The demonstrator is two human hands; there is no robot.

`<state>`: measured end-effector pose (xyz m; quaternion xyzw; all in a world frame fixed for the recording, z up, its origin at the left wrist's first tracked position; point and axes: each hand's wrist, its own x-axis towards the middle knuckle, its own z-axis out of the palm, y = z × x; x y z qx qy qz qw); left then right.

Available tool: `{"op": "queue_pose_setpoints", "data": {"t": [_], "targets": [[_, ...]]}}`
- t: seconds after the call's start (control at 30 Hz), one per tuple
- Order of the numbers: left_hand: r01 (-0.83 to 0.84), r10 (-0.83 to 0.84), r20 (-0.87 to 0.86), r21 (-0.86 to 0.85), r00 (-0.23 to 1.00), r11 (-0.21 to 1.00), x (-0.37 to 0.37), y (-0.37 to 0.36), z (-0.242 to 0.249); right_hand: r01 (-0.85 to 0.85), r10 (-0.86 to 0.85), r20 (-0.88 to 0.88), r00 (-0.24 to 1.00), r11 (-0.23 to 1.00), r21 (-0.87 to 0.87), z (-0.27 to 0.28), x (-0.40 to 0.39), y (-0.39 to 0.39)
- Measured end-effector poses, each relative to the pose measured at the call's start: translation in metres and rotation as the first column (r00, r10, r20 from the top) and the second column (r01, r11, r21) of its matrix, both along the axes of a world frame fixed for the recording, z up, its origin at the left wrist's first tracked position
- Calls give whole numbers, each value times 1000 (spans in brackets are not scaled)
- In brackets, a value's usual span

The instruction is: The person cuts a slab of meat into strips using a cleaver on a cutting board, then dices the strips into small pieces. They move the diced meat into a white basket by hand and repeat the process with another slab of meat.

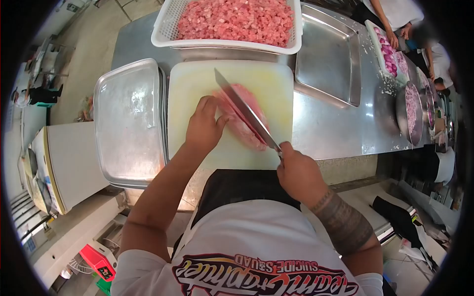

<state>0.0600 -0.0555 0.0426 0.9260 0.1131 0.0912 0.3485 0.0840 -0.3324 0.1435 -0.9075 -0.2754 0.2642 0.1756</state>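
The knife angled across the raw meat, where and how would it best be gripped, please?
I'd grip the knife by its handle, from the person's near right side, as the right hand does now. The blade slants across the raw meat, pointing away and to the left, so the handle end seems the safest hold.

You have two hands in view, one left and one right. Before you are one knife, one cutting board and one slab of meat; the blade covers part of it, so whether it is one piece or two is unclear. You have one white basket of diced meat, cubes too many to count, one deep metal tray, and a stack of at least two flat trays. To your right are at least two metal bowls and at least two other people.
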Motion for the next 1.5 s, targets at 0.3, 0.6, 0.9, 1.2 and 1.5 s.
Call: {"op": "queue_pose_setpoints", "data": {"t": [0.3, 0.6, 0.9, 1.2, 1.5], "targets": [[51, -52, 10, 43, 999, 998, 7, 3, 5, -24, 24, 10, 1000, 999, 43, 24, -25, -22], [2, -2, -75, 3, 997, 1000, 3, 9, -4, -82, 81, 13, 997, 994, 66, -1, -1, 37], [-172, 188, -155, 112, 970, 979, -27, 42, 23, 46, -46, 4, 999, 993, 106, 40, -13, 27], [-31, 45, 58, -235, 997, 972, -4, -10, 21, 241, -224, -224, 949, 969, 53, 12, -3, 3], [169, -195, 112, 204, 974, 964, 4, -36, 12, 137, -137, -5, 991, 989, 48, -40, 17, -15]]}}
